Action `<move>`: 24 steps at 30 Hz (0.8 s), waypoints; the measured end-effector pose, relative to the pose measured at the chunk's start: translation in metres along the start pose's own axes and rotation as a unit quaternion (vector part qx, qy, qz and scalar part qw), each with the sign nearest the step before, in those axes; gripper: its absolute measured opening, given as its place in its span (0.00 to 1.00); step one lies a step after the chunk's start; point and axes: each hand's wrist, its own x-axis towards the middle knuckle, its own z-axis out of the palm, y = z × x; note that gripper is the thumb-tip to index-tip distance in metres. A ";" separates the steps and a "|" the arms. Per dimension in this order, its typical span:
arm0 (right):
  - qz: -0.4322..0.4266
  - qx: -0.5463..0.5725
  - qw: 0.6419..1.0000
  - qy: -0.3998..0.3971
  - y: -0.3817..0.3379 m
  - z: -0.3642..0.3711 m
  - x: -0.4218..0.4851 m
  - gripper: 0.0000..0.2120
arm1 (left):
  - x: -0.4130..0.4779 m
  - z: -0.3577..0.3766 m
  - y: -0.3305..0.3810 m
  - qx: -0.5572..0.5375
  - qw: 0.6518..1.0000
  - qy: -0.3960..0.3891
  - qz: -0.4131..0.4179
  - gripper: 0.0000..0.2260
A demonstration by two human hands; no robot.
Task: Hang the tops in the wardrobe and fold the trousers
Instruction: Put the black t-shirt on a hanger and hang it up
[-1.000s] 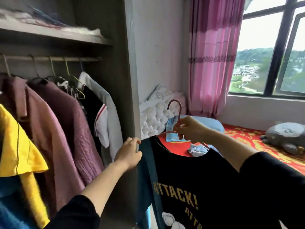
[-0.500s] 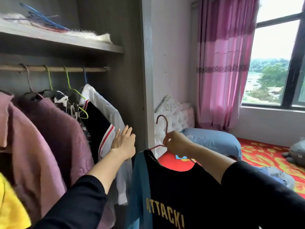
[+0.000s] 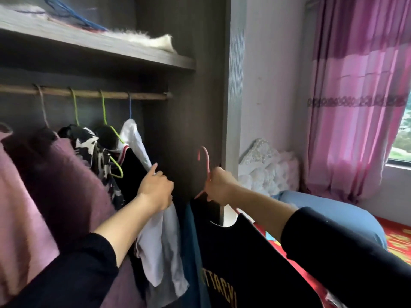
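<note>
Left hand (image 3: 155, 187) grips the white top (image 3: 160, 241) aside; right hand (image 3: 219, 187), gripping the hanger (image 3: 208, 163), should lift its hook over the rail's (image 3: 151, 96) free end.

Right hand (image 3: 219, 185) on pink hanger (image 3: 206, 161); left hand (image 3: 155, 185), apparently, on white garment (image 3: 164, 252).

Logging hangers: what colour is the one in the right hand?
Pink hanger, head view.

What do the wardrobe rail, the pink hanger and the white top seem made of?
Wardrobe rail: likely wood, matt brown, unevenly streaked. Pink hanger, gripped by the right hand: thin, smooth, evenly coloured; plastic or coated wire. White top, gripped by the left hand: thin soft cloth, limp folds.
</note>
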 end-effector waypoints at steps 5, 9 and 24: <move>-0.037 0.040 0.998 0.035 -0.033 0.005 0.052 0.09 | 0.013 -0.012 -0.035 -0.026 0.996 0.074 -0.041 0.18; -0.072 0.054 0.994 0.064 -0.059 0.004 0.088 0.06 | 0.036 -0.017 -0.072 -0.086 0.993 0.060 -0.056 0.18; -0.152 0.064 0.970 0.180 -0.153 0.012 0.241 0.07 | 0.083 -0.004 -0.146 -0.161 0.978 0.103 -0.082 0.17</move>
